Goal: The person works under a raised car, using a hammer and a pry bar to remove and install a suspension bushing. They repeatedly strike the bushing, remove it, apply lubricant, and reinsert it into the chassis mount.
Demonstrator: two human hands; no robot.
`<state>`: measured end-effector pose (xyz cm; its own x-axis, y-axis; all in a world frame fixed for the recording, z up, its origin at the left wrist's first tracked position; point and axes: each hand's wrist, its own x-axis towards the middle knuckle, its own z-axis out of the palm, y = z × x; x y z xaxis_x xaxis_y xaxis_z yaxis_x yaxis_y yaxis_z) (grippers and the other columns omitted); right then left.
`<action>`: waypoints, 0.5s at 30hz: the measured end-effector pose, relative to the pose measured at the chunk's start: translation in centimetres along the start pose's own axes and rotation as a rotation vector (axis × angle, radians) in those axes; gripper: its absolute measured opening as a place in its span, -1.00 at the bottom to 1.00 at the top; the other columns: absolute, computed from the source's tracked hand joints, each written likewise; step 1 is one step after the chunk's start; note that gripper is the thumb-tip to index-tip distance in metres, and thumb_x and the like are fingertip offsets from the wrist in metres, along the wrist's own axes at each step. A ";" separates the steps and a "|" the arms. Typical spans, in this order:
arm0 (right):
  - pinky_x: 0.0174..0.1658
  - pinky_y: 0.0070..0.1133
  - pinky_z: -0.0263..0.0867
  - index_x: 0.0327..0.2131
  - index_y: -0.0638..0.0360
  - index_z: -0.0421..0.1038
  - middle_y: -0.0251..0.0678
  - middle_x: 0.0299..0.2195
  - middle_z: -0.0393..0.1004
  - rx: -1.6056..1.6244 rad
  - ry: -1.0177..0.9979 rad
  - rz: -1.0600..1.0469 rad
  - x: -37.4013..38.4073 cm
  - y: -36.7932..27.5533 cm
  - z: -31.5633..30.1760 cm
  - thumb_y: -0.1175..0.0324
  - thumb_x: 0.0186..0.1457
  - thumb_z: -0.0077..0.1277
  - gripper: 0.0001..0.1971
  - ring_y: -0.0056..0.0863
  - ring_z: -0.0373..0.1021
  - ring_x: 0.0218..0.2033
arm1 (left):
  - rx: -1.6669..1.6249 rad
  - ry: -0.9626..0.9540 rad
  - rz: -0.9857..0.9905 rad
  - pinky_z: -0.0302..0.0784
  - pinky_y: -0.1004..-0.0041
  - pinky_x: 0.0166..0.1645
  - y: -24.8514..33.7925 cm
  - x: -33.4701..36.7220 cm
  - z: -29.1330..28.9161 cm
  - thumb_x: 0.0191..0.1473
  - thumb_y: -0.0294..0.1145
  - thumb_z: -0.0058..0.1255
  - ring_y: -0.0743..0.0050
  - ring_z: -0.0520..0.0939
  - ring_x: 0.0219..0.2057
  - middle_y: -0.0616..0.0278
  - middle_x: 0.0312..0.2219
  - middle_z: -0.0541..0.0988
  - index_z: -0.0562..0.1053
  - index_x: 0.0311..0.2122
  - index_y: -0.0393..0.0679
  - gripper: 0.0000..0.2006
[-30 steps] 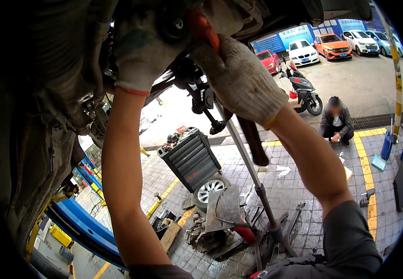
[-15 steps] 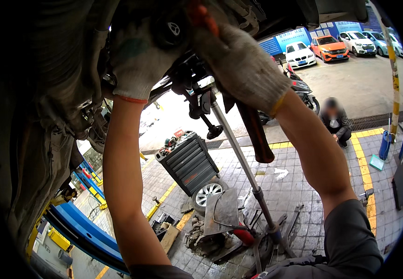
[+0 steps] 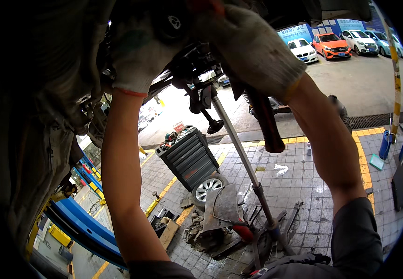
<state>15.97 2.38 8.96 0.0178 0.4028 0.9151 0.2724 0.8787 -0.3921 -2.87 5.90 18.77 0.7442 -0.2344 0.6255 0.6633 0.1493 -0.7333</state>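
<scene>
Both my hands wear pale knit work gloves and are raised to the dark underside of a vehicle. My left hand [image 3: 137,58] is closed around a round black part [image 3: 174,22] with a light three-lobed centre; its fingertips are lost in shadow. To the right, my right hand [image 3: 257,51] is closed on a tool with a long dark grip [image 3: 269,125] that hangs below the fist. A red piece of the tool shows above the fist, and its far end is hidden. Between my forearms, a metal support pole [image 3: 238,144] rises to dark underbody parts.
Below stand a dark drawer cabinet [image 3: 189,156] with tools on top, a wheel [image 3: 208,188] and a metal plate [image 3: 222,204] by the pole's legged base. Blue lift parts [image 3: 83,228] are at lower left. A person [image 3: 342,114] is low down behind my right arm; parked cars [image 3: 332,45] stand beyond.
My right hand and the tool have shifted slightly right, the grip's lower end rising a little. My left hand stays at the round part. My right arm now partly covers the person.
</scene>
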 end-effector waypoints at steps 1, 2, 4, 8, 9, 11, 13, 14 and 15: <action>-0.42 -0.55 0.39 -0.18 0.23 0.44 -0.35 -0.52 0.45 0.118 0.023 0.037 -0.4 -0.6 -0.4 0.01 0.42 -0.16 -0.58 -0.61 0.41 -0.53 | 0.014 0.007 0.004 0.28 -0.02 0.32 -0.2 -0.3 0.3 -0.03 0.29 0.19 -0.23 0.44 0.19 -0.22 0.14 0.46 0.37 0.23 -0.25 -0.11; -0.43 -0.56 0.34 -0.19 0.22 0.43 -0.36 -0.52 0.42 0.223 0.051 0.066 -0.9 -2.0 -1.9 0.01 0.43 -0.18 -0.58 -0.61 0.38 -0.54 | 0.006 0.005 -0.038 0.29 -0.01 0.32 -0.1 -0.1 0.2 -0.03 0.29 0.19 -0.22 0.45 0.18 -0.22 0.13 0.46 0.38 0.23 -0.24 -0.11; -0.46 -0.57 0.28 -0.20 0.22 0.40 -0.38 -0.53 0.38 0.348 0.121 0.075 -1.6 -3.9 -3.9 0.02 0.43 -0.21 -0.59 -0.60 0.33 -0.55 | -0.011 -0.001 -0.112 0.30 0.01 0.31 0.4 0.5 -0.2 -0.04 0.30 0.19 -0.22 0.47 0.16 -0.21 0.12 0.48 0.39 0.22 -0.23 -0.12; -0.52 -0.58 0.23 -0.20 0.21 0.38 -0.39 -0.54 0.35 0.193 -0.165 0.147 1.6 -1.5 -0.9 0.03 0.45 -0.23 -0.59 -0.59 0.28 -0.57 | -0.022 -0.024 -0.075 0.31 0.03 0.31 0.0 0.0 0.1 -0.05 0.29 0.21 -0.20 0.49 0.14 -0.21 0.11 0.49 0.41 0.21 -0.19 -0.14; -0.52 -0.58 0.22 -0.19 0.21 0.38 -0.41 -0.50 0.36 0.229 -0.254 0.083 2.7 0.5 -0.9 0.05 0.46 -0.23 -0.61 -0.61 0.27 -0.57 | -0.024 -0.069 -0.109 0.30 0.03 0.31 0.1 -0.2 0.1 -0.05 0.28 0.20 -0.19 0.49 0.15 -0.21 0.12 0.49 0.41 0.21 -0.19 -0.14; -0.53 -0.58 0.21 -0.20 0.21 0.39 -0.44 -0.52 0.35 0.270 -0.068 0.016 2.0 -0.7 -0.9 0.05 0.46 -0.23 -0.61 -0.64 0.27 -0.56 | -0.067 -0.059 -0.112 0.36 0.05 0.25 -0.1 -0.2 0.6 -0.08 0.27 0.26 -0.16 0.51 0.11 -0.17 0.07 0.51 0.44 0.16 -0.18 -0.17; -0.48 -0.56 0.28 -0.21 0.20 0.42 -0.41 -0.50 0.40 0.325 0.024 -0.051 1.5 -0.5 -1.3 0.12 0.40 -0.16 -0.68 -0.60 0.33 -0.53 | -0.144 0.048 -0.069 0.48 0.09 0.11 -1.0 -0.5 1.3 -0.17 0.24 0.39 -0.10 0.56 0.04 -0.10 -0.03 0.56 0.50 0.05 -0.16 -0.22; -0.44 -0.55 0.35 -0.21 0.20 0.44 -0.37 -0.47 0.45 0.349 0.022 -0.092 1.2 0.7 -2.3 0.19 0.35 -0.09 -0.74 -0.56 0.39 -0.50 | -0.112 0.062 -0.068 0.49 0.09 0.10 -1.0 -0.5 1.4 -0.17 0.24 0.39 -0.10 0.57 0.03 -0.10 -0.03 0.56 0.51 0.04 -0.15 -0.23; -0.39 -0.53 0.42 -0.21 0.19 0.47 -0.33 -0.44 0.50 0.372 0.020 -0.132 0.9 2.2 -3.2 0.26 0.29 -0.02 -0.80 -0.51 0.45 -0.46 | -0.079 0.076 -0.066 0.50 0.09 0.09 -1.1 -0.5 1.4 -0.17 0.24 0.39 -0.09 0.57 0.02 -0.10 -0.04 0.57 0.51 0.03 -0.15 -0.23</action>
<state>19.62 3.83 9.23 0.0257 0.2781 0.9602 -0.0936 0.9570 -0.2747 -3.82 7.22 19.61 0.6888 -0.3135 0.6537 0.7004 0.0553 -0.7116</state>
